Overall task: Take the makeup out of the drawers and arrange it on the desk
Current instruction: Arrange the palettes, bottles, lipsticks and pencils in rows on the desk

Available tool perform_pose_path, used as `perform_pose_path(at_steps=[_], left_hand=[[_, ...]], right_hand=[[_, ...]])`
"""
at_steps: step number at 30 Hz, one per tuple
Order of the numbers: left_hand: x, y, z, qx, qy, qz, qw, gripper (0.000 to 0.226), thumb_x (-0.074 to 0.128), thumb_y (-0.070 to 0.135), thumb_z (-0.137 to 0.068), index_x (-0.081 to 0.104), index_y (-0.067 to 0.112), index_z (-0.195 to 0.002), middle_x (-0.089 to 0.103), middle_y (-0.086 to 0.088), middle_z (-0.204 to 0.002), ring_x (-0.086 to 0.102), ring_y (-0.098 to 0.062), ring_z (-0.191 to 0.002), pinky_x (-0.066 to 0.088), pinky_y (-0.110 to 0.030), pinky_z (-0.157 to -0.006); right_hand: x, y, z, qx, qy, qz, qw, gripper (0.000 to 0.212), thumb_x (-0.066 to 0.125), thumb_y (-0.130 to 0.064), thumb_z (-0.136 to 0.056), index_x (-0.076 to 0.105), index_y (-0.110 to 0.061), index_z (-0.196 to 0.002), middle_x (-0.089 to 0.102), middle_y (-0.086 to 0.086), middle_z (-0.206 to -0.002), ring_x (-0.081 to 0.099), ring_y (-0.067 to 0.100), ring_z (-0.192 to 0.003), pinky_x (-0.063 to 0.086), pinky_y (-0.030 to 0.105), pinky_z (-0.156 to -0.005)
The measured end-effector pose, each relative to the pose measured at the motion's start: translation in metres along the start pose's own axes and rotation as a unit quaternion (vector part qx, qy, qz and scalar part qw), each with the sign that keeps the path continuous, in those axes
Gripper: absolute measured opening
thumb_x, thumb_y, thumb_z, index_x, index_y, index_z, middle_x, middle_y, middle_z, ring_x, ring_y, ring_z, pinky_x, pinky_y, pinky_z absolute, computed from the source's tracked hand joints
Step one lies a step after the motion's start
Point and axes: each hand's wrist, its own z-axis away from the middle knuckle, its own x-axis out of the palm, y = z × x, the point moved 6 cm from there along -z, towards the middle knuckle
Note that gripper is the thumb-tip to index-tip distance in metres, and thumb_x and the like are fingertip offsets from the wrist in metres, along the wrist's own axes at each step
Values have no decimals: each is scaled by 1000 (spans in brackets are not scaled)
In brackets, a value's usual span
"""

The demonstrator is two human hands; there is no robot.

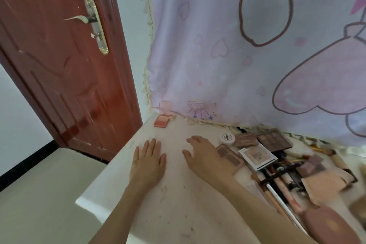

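Two bare forearms reach in from the bottom edge, with no sleeve on either (nor any watch or ring). The left hand and right hand have short, unpainted nails.

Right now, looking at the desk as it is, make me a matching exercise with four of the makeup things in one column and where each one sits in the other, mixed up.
Column one:
1. orange blush compact
2. round white jar
3. dark eyeshadow palette
4. pink oval case

Column two:
A. nearest the camera, at the desk's right edge of view
B. alone at the far left corner by the curtain
C. far side, just beyond the right hand
D. far side, right of the jar, by the curtain hem

Pairs: 1-B, 2-C, 3-D, 4-A
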Motion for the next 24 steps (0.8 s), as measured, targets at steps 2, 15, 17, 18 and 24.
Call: perform_pose_path(at_steps=[2, 15, 17, 18, 24], left_hand=[[0, 5, 12, -1, 2, -8, 1000, 54, 14, 39, -98, 4, 19, -148, -1, 1, -157, -5, -15, -143, -7, -39, -114], [-4, 19, 37, 21, 10, 36, 999, 53, 20, 40, -98, 13, 23, -147, 8, 4, -156, 1, -12, -143, -6, -39, -114], [-7, 22, 38, 51, 18, 70, 996, 50, 26, 34, -98, 17, 27, -146, 16, 8, -154, 6, -7, -142, -6, -36, -115], [-9, 24, 40, 66, 23, 88, 994, 48, 28, 29, -97, 20, 28, -145, 20, 10, -153, 9, -5, -141, -4, -34, -115], [-25, 29, 51, 88, 21, 242, 966, 38, 41, 28, -97, 39, 38, -133, 37, 20, -139, 25, 8, -125, 3, -22, -111]], right_hand=[[-20, 17, 16, 41, 25, 86, 995, 49, 45, -39, -93, 43, -12, -134, 44, 7, -138, 37, 26, -127, 30, 37, -103], [-6, 27, 41, -41, -100, 79, 991, 58, 52, -51, -85, 41, -22, -133, 34, 5, -139, 29, 26, -126, 28, 36, -102], [4, 18, 43, -68, -139, 22, 988, 68, 59, -48, -82, 35, -24, -140, 26, 4, -146, 18, 23, -135, 21, 32, -109], [9, 17, 44, -67, -160, 2, 985, 74, 61, -47, -81, 30, -24, -144, 21, 3, -150, 12, 21, -139, 18, 31, -111], [20, 24, 50, -74, -201, -41, 976, 87, 66, -35, -79, 15, -20, -149, 9, 1, -154, 10, 17, -141, 15, 24, -112]])
